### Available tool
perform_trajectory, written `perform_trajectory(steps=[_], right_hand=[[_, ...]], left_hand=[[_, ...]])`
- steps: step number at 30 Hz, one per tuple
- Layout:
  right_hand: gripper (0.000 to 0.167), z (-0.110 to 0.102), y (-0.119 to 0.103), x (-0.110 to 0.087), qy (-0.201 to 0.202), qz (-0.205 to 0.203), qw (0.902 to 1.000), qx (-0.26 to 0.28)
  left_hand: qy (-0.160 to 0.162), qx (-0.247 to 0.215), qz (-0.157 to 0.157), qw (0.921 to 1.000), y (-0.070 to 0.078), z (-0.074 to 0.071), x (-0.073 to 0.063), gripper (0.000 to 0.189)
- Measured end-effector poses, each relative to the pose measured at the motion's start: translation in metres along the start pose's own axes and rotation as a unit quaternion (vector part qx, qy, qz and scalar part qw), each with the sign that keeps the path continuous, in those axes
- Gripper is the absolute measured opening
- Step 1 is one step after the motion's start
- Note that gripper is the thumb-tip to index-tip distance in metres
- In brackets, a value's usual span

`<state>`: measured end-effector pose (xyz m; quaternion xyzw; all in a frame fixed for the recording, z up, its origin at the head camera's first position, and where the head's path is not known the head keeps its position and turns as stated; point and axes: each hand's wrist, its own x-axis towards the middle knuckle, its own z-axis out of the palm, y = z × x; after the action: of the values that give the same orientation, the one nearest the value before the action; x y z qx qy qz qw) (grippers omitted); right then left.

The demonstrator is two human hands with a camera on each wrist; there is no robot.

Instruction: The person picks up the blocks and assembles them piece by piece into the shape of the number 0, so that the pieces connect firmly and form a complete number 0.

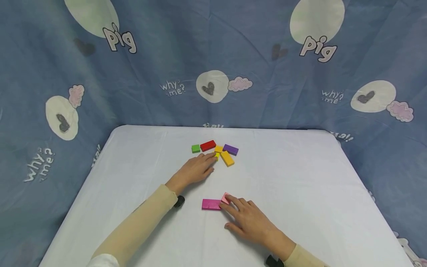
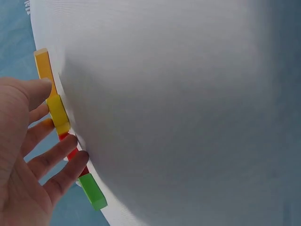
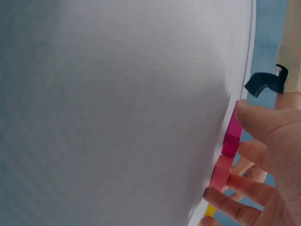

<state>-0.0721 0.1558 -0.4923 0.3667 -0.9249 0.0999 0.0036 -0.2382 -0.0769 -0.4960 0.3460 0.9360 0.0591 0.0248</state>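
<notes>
My left hand (image 1: 197,168) reaches to the group of blocks at the back, its fingers extended. Its fingertips lie over a small yellow block (image 1: 217,157), partly covering it. Close by are a small orange-yellow block (image 1: 218,149) and a longer one (image 1: 227,158). In the left wrist view the fingers are spread in front of the yellow and red blocks. Nearer the front, my right hand (image 1: 251,220) has loosely bent fingers, with fingertips at a pink block (image 1: 225,198). That block sits at the right end of a long magenta block (image 1: 211,204), and fingers hide part of it.
Behind the left fingertips lie a green block (image 1: 195,148), a red block (image 1: 208,145) and a purple block (image 1: 230,150). All are on a white-covered table (image 1: 300,185). A blue printed curtain (image 1: 260,107) hangs along its back and sides.
</notes>
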Motion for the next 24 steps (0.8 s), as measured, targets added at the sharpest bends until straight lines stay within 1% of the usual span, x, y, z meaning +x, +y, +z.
perform_trajectory(steps=[4, 10, 17, 19, 24], right_hand=[[0.059, 0.0008, 0.0005, -0.0001, 0.007, -0.003, 1.0, -0.004], [0.059, 0.0007, -0.0001, 0.0, 0.006, 0.0, 1.0, -0.003], [0.059, 0.0004, -0.0004, 0.0002, 0.005, -0.001, 1.0, -0.004], [0.059, 0.0007, -0.0001, 0.0002, 0.006, -0.002, 1.0, -0.003], [0.059, 0.0008, 0.0013, -0.0001, 0.006, -0.002, 1.0, -0.001]], left_hand=[[0.004, -0.003, -0.009, 0.9999, 0.0007, -0.0012, -0.0004, 0.049], [0.042, -0.012, -0.007, 0.999, -0.0024, -0.0008, -0.0001, 0.037], [0.074, -0.033, 0.004, 0.9967, -0.0076, 0.0028, 0.006, 0.036], [0.078, -0.037, 0.001, 0.9963, -0.0076, 0.0028, 0.0074, 0.034], [0.074, -0.054, -0.018, 0.9956, -0.0062, 0.0024, 0.0078, 0.032]])
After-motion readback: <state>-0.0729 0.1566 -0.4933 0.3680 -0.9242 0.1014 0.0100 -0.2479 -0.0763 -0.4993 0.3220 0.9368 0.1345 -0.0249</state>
